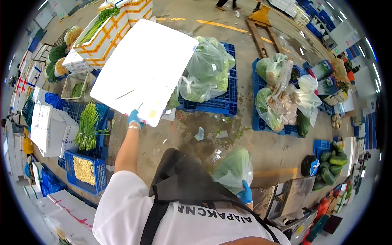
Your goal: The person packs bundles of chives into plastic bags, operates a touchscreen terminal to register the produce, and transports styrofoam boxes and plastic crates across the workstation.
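My left hand (135,119), in a blue glove, grips the near edge of a large white foam lid (143,69). The lid is tilted and hides what lies behind and under it; a thin dark stem and small stains mark its surface. Low on my right side, my right hand (246,192), also blue-gloved, is closed on a clear plastic bag (233,169) of leafy greens. Beyond the lid, a big clear bag of green vegetables (208,69) rests on a blue pallet (226,104).
Bagged produce (281,96) sits on another blue pallet at right, near a pallet jack (259,32). Foam boxes (102,45), chives (87,126) and a blue crate (87,185) of pale sprouts line the left. Scraps litter the wet floor (196,122). Green gourds (330,167) lie at far right.
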Available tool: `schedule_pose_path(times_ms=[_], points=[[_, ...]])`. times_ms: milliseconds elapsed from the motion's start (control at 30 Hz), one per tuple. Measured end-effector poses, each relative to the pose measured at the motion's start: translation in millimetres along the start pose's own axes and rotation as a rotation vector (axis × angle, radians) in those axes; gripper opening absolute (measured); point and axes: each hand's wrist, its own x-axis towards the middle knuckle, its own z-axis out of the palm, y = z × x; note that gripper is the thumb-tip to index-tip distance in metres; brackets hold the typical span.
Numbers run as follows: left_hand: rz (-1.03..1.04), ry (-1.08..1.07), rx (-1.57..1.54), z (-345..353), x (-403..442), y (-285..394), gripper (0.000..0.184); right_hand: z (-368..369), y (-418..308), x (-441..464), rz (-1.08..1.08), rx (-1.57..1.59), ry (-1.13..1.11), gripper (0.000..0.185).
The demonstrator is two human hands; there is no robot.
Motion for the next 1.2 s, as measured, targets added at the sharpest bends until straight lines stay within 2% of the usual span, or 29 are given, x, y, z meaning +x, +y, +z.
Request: schedule_pose_path(times_ms=[33, 100, 167, 200, 233, 267, 333, 400, 467, 533, 600, 667, 733, 767, 800, 833, 867, 933, 1033, 1133, 1200], points=[[-0.032, -0.087, -0.146, -30.8, 61.8, -6.7, 0.049, 25.1, -16.5, -11.9, -0.035, -0.042, -0.056, 0.048], [-0.059, -0.328, -0.203, -54.0, 15.0, 27.8, 0.051, 73.8, -64.8, -22.7, -0.2, -0.135, -0.075, 0.049], [-0.047, -0.323, -0.128, -97.1, -7.9, 53.0, 0.057, 111.9, -100.3, -32.0, -0.275, -0.256, -0.067, 0.045], [-0.066, -0.345, -0.238, -100.8, -32.4, 66.3, 0.057, 139.2, -128.8, -31.2, -0.299, -0.341, -0.07, 0.04], [-0.089, -0.287, -0.277, -101.9, -57.7, 79.3, 0.056, 174.8, -152.7, -41.3, -0.379, -0.411, -0.094, 0.037], [-0.028, -0.199, -0.294, -114.1, -59.7, 78.0, 0.057, 208.4, -174.2, -45.9, -0.456, -0.484, -0.121, 0.035], [0.013, -0.162, -0.367, -118.3, -71.2, 89.0, 0.054, 266.0, -222.4, -29.4, -0.554, -0.587, -0.152, 0.035], [-0.011, -0.061, -0.414, -123.8, -67.9, 104.7, 0.052, 323.9, -267.0, -0.8, -0.654, -0.524, -0.246, 0.03], [0.033, 0.139, -0.336, -122.4, -63.2, 115.4, 0.05, 413.7, -306.6, -17.4, -0.753, -0.463, -0.458, 0.024], [0.073, 0.24, -0.366, -122.0, -63.7, 118.5, 0.05, 489.9, -346.4, -15.9, -0.725, -0.585, -0.574, 0.022], [0.145, 0.203, -0.456, -127.1, -70.4, 111.2, 0.052, 561.2, -389.2, 25.7, -0.879, -0.691, -0.629, 0.023], [0.099, 0.306, -0.526, -134.0, -87.5, 94.2, 0.055, 638.5, -441.4, 57.2, -0.982, -0.851, -0.648, 0.022], [0.107, 0.294, -0.645, -116.3, -114.3, 75.6, 0.059, 729.1, -489.6, 94.9, -1.128, -0.945, -0.685, 0.022], [0.108, 0.421, -0.654, -93.6, -129.9, 72.7, 0.06, 773.6, -514.0, 114.0, -1.118, -1.054, -0.754, 0.025], [0.073, 0.524, -0.651, -100.7, -139.5, 50.1, 0.056, 809.1, -533.8, 126.0, -1.093, -1.171, -0.817, 0.028], [0.031, 0.598, -0.641, -91.8, -156.9, 39.8, 0.049, 849.4, -546.7, 128.1, -1.202, -1.42, -0.76, 0.033], [0.007, 0.66, -0.642, -76.6, -167.3, 33.3, 0.042, 891.0, -553.0, 133.4, -1.336, -1.651, -0.71, 0.038], [0.038, 0.753, -0.716, -45.4, -185.8, 20.6, 0.037, 949.3, -541.6, 165.2, -1.733, -1.717, -0.732, 0.044], [-0.097, 0.818, -0.768, -39.3, -203.1, -13.8, 0.049, 1018.1, -505.5, 153.4, -1.734, -2.072, -0.618, 0.04], [-0.067, 0.783, -0.844, 0.0, -217.4, -31.3, 0.055, 1073.3, -481.2, 229.4, -1.785, -2.2, -0.486, 0.036], [-0.15, 0.891, -0.864, -0.3, -230.7, -58.4, 0.058, 1089.3, -454.2, 290.7, -1.617, -2.248, -0.527, 0.035]])
